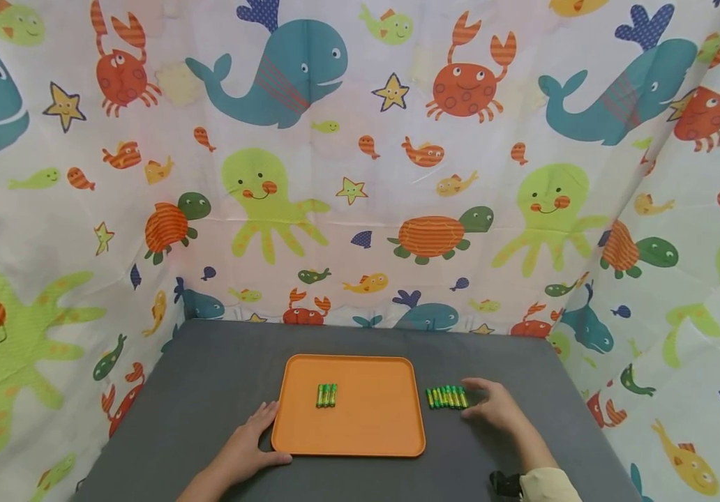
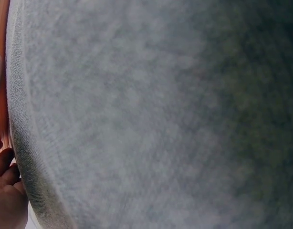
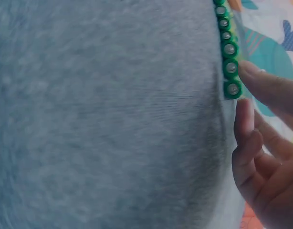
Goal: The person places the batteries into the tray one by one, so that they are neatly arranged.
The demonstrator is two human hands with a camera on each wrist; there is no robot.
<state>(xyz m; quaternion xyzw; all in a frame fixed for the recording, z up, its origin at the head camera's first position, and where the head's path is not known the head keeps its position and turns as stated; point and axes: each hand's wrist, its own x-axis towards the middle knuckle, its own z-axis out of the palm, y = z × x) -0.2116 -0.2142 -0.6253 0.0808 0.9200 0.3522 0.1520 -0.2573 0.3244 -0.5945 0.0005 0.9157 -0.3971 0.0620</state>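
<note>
An orange tray (image 1: 372, 432) lies on the grey table. My left hand (image 1: 243, 446) holds its near left corner, with the thumb at the front edge and the fingers along the left rim. Three green-and-yellow batteries (image 1: 327, 395) lie side by side on the tray, left of its middle. To the right of the tray, several more of these batteries (image 1: 446, 397) form a close row. My right hand (image 1: 497, 408) is at the right end of that row, thumb and forefinger spread near the last battery. The right wrist view shows the row's silvery battery ends (image 3: 231, 67) beside the fingertips.
A white curtain (image 1: 347, 279) printed with sea animals surrounds the table at the back and sides. The grey tabletop (image 1: 234, 362) extends around the tray. A dark strap (image 1: 506, 484) sits at my right wrist, beside a pale sleeve (image 1: 548, 486).
</note>
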